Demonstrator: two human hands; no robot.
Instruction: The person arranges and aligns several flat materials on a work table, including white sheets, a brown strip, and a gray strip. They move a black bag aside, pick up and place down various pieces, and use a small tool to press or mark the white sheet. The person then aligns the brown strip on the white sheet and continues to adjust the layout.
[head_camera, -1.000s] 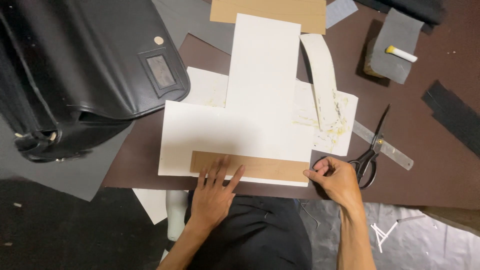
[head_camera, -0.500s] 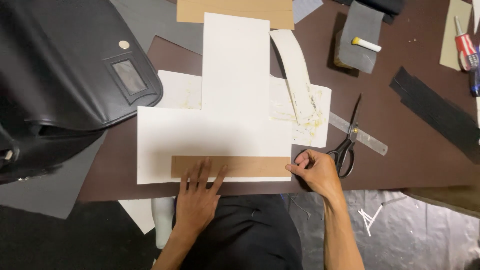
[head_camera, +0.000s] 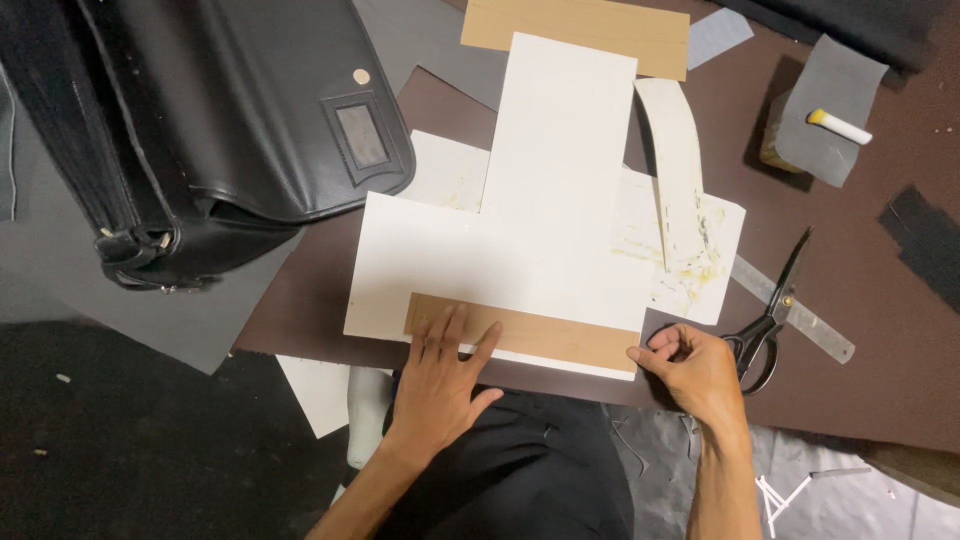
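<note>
Since a moment ago little has shifted: the left hand still lies flat, fingers spread, on the brown cardboard strip along the white board's near edge, while the right hand pinches its right end, steadying it

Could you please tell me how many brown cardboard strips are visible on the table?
2. One brown strip lies on the white card's near edge, under the left hand and touched by the right hand. The other strip lies at the far edge, partly under the card. More may be hidden.
</note>
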